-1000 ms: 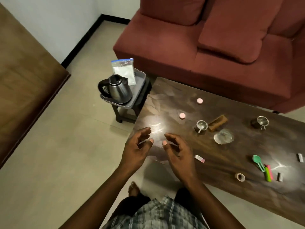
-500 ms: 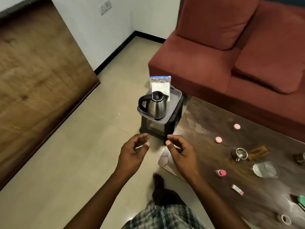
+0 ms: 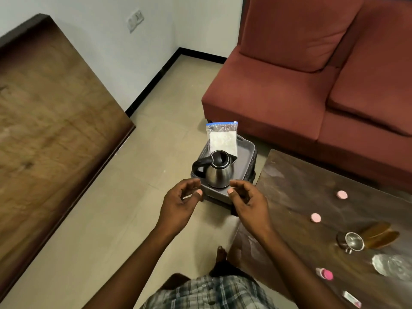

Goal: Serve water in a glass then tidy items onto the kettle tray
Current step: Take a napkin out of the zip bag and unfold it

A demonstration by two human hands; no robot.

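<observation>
A steel kettle (image 3: 219,172) with a black handle stands on a grey tray (image 3: 244,152) that rests on a small dark stool. A zip bag of white powder (image 3: 222,139) leans upright behind the kettle. My left hand (image 3: 178,205) and my right hand (image 3: 248,201) hover just in front of the tray's near edge, fingers curled and apart, holding nothing. On the dark wooden table (image 3: 289,192) to the right lie a small steel cup (image 3: 352,241), a clear glass item (image 3: 392,265), two pink caps (image 3: 341,194), and a small pink-capped bottle (image 3: 324,274).
A red sofa (image 3: 312,85) stands behind the tray and table. A wooden panel (image 3: 44,119) fills the left side. Tiled floor (image 3: 111,230) lies between them. A brown wooden piece (image 3: 379,234) lies beside the steel cup. My bare foot (image 3: 221,253) shows below the hands.
The view has swung left and moved closer to the kettle tray. Both hands have come from over the table corner to just in front of the tray, still empty.
</observation>
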